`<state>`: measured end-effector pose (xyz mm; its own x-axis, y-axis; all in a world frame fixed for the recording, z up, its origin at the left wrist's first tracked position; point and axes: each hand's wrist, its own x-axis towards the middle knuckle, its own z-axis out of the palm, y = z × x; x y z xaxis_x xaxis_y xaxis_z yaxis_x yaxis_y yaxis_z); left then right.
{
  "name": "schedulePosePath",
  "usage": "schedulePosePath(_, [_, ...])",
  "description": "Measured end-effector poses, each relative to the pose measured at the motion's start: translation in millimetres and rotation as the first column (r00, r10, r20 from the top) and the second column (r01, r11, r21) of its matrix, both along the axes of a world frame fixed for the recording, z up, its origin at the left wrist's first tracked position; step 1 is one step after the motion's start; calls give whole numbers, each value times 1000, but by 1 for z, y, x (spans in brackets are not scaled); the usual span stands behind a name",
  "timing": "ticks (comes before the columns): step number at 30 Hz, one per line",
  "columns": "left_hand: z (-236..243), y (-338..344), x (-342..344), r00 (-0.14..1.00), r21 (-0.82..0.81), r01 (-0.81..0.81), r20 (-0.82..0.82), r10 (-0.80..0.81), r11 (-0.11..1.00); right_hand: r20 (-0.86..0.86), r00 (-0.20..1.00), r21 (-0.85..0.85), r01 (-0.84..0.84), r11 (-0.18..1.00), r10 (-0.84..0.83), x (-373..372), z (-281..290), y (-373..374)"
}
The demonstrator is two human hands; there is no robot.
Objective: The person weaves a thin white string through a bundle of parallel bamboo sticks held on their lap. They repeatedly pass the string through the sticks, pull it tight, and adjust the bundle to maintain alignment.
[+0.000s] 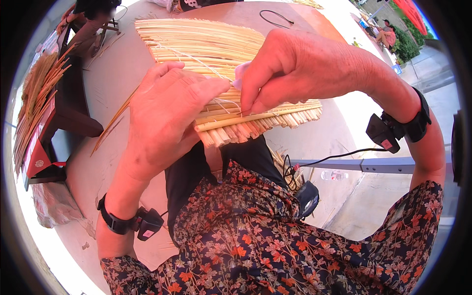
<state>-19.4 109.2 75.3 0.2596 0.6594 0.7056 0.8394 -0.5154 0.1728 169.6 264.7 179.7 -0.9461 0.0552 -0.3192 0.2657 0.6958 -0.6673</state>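
Observation:
A flat, fan-shaped piece of straw stalks [211,39] rests over my lap, its cut stalk ends toward me. White string [189,60] runs across it in a slanting line, with a loose loop near the cut ends. My left hand [169,105] is closed on the left edge of the straw piece, thumb lying over the stalks. Above the cut ends, my right hand [290,73] makes a pinch at a thicker cross stalk [216,124]. What sits between its fingertips is too small to make out. A pale lilac bit [239,73] shows beside its knuckles.
Loose straw stalks [37,105] lie on a dark wooden stool or bench [73,110] at left. A black cable loop [276,18] is on the pale floor ahead. At right are a metal bar [378,164] and a plastic bottle [334,175]. A person [386,34] sits far off.

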Motion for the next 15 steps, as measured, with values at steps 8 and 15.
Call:
schedulePosePath(8, [144, 26, -14, 854, 163, 358, 341, -393, 919, -161, 985, -358, -6, 934, -55, -5, 150, 21])
schedulePosePath(15, [187, 31, -17, 915, -10, 362, 194, -353, 932, -308, 945, 104, 145, 984, -107, 13, 176, 6])
